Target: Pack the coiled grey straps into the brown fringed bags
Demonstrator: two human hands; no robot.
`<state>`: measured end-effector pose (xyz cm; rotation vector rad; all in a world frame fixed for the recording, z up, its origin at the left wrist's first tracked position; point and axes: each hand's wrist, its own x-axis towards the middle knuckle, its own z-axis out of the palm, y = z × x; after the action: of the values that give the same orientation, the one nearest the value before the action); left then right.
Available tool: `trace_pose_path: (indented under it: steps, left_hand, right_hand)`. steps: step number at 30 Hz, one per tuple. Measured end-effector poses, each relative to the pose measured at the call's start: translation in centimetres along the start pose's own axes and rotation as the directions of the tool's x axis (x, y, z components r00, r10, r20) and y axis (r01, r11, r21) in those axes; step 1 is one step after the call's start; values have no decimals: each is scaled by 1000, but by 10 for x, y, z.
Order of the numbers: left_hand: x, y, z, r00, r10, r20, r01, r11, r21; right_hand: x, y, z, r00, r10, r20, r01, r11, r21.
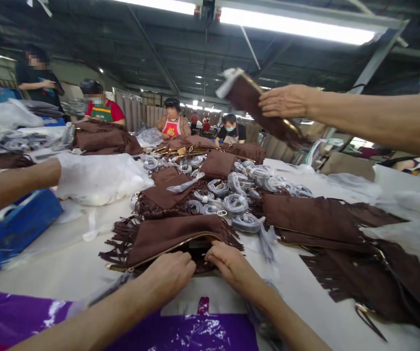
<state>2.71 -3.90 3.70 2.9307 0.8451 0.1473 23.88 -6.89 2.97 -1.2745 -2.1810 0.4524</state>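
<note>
Right in front of me lies a brown fringed bag [175, 233] with its gold zip partly undone and a dark gap along its near side. My left hand [176, 269] is closed on the near edge of that opening. At the gap's right end my right hand [226, 261] pinches the bag's edge, fingertips partly hidden by the opening. The inside is too dark to make out. Just behind the bag, coiled grey straps in clear plastic [236, 204] are heaped among more brown bags [219, 164].
Another person's hand [286, 101] holds up a brown bag [244, 95] from the right. Someone's arm [19, 187] at left reaches to white wrapping sheets [102, 178]. Also around are a blue bin [19, 231], purple plastic [195, 334] and more fringed bags [312, 219]. Several people sit beyond.
</note>
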Motion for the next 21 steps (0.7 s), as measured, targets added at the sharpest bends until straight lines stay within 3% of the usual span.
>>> trace_pose_path:
  steps: [3, 6, 12, 17, 21]
  left_hand:
    - [20, 3, 21, 987, -156, -29, 152, 982, -113]
    - [48, -6, 27, 967, -239, -90, 214, 951, -224]
    - [79, -5, 28, 975, -174, -136, 99, 896, -434]
    - [84, -11, 47, 968, -167, -187, 31, 821, -570]
    - [102, -18, 61, 956, -212, -204, 20, 737, -675]
  right_hand:
    - [-1, 0, -5, 999, 43, -3, -42, 994, 99]
    - [-3, 1, -10, 991, 132, -22, -126, 974, 189]
    - [-5, 10, -16, 959, 278, -46, -258, 933, 251]
    - [-7, 23, -14, 953, 303, -23, -292, 934, 207]
    - [-5, 28, -15, 957, 285, -55, -278, 955, 105]
